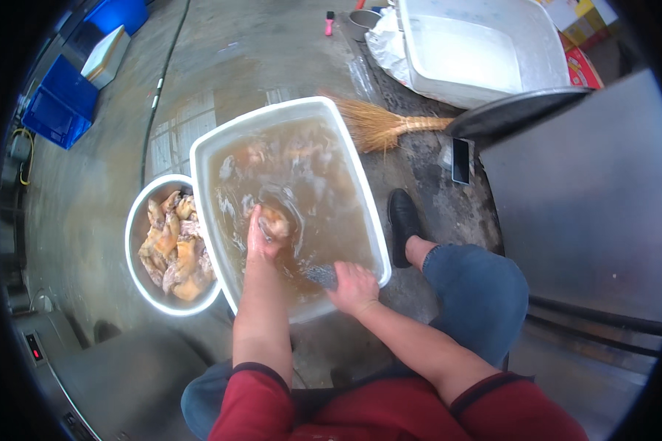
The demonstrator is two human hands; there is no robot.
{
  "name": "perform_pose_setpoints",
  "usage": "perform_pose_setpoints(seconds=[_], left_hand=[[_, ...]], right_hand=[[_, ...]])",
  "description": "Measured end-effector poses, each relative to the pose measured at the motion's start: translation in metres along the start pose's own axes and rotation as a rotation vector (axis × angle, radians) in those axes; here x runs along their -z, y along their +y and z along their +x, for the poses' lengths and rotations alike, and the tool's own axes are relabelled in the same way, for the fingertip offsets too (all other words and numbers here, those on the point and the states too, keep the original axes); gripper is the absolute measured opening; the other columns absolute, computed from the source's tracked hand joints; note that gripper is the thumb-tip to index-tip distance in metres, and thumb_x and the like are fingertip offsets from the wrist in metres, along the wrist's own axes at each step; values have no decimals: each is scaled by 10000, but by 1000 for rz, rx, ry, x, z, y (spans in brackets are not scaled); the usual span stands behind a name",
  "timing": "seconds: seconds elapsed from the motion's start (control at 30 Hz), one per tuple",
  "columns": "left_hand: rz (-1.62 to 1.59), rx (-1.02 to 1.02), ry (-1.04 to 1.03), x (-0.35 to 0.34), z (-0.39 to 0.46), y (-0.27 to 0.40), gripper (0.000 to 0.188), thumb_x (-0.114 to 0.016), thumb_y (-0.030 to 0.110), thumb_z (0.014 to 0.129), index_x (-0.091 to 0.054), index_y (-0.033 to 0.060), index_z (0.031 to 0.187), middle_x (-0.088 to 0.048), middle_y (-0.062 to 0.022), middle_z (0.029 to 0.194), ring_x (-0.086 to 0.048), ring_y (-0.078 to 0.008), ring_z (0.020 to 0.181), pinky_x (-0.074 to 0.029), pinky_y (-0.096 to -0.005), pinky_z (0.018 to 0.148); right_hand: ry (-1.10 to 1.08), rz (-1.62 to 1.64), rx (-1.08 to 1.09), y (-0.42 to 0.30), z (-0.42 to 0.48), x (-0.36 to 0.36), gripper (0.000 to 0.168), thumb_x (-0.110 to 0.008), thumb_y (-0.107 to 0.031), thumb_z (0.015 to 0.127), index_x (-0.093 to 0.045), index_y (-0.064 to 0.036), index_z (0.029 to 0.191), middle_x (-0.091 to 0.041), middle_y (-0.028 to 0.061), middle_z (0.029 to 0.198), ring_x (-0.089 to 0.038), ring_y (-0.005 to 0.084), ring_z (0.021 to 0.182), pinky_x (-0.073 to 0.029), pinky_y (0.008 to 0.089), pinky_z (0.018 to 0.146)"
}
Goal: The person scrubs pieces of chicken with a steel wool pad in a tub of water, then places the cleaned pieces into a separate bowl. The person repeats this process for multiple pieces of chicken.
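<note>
A white rectangular plastic tub (375,234) full of murky brown water (331,204) stands before me. My left hand (263,234) grips a pale piece of pig's trotter (276,221) at the water's surface, and ripples ring it. More pale pieces show dimly under the water towards the far side. In my right hand (356,284) is a grey steel-wool scrubber (321,275), held over the tub's near right corner. A round metal basin (135,270) touches the tub's left side and is heaped with trotter pieces (176,242).
A straw broom (386,122) lies beyond the tub's right edge, near a smartphone (460,161) and a round dark lid (518,113). Another white tub (469,55) stands at the far right. A black hose (163,82) crosses the wet floor. Metal cabinets (579,193) flank me.
</note>
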State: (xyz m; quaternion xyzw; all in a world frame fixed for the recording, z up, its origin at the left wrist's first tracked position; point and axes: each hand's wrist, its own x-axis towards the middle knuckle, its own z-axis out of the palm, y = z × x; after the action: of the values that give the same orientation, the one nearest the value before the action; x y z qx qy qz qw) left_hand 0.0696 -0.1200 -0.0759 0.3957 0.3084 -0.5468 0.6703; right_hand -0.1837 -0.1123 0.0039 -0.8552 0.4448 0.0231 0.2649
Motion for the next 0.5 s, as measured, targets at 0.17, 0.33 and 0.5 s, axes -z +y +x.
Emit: perform_pose_setpoints(seconds=[0.17, 0.33, 0.5], left_hand=[[28, -178, -325, 21, -3, -10, 339, -629, 373, 927, -534, 151, 1166, -648, -125, 1067, -638, -274, 946, -557, -394, 801], [5, -265, -354, 29, -62, -37, 474, -616, 311, 926, -475, 21, 1274, -623, -130, 1179, -599, -268, 1106, -507, -392, 952], [50, -317, -286, 74, -94, -59, 446, -637, 262, 903, -520, -8, 1237, -625, -105, 1098, -608, -229, 987, -521, -387, 899]], right_hand=[[62, 35, 44, 3, -4, -2, 479, -784, -288, 678, -534, -85, 1032, -615, 97, 953, -605, 310, 918, -484, 435, 796], [97, -7, 34, 8, -6, -10, 477, -784, -297, 685, -523, -86, 1023, -613, 100, 958, -610, 310, 917, -486, 433, 792], [85, -43, 9, 1, -6, -2, 478, -776, -320, 714, -508, -79, 1028, -624, 117, 972, -616, 310, 930, -490, 438, 810]])
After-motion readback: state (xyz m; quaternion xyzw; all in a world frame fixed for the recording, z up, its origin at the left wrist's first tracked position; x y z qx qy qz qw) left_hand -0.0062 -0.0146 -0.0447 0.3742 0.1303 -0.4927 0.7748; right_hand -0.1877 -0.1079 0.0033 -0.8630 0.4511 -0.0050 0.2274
